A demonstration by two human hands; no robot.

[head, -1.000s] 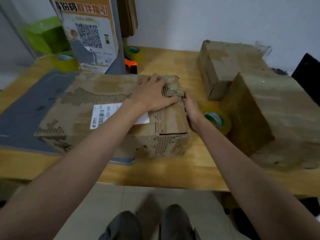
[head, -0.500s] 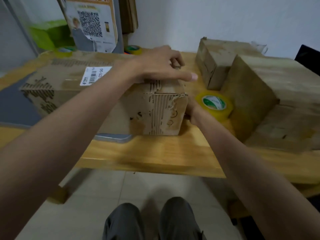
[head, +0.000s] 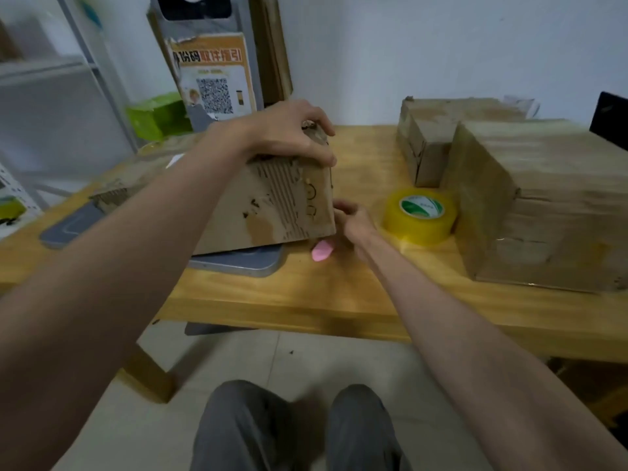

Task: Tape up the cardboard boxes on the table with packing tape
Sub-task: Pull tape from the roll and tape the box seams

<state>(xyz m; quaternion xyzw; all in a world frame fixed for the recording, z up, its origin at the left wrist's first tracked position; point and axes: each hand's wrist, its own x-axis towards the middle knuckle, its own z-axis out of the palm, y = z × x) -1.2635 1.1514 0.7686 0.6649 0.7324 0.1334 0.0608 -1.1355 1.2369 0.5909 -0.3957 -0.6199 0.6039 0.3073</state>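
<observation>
Cardboard box (head: 272, 202), worn and seemingly untaped, is gripped at its top corner by the left hand (head: 289, 134) near the table's (head: 306, 294) front edge, the right hand (head: 356, 220) loosely curled, empty, beside it; taping seems undone.

- The left hand (head: 292, 132) grips the top right corner of a worn cardboard box (head: 272, 205), with the fingers curled over its edge.
- The box is tilted, and its near face shows torn, ribbed paper.
- The right hand (head: 353, 222) touches the lower right edge of this box; its fingers are partly hidden.
- A small pink object (head: 322, 251) lies on the wooden table (head: 306, 294) just beside the right hand.
- A yellow tape roll (head: 420, 215) stands between the right hand and two taped boxes (head: 530, 198).
- A grey mat (head: 244, 261) lies under the tilted box.
</observation>
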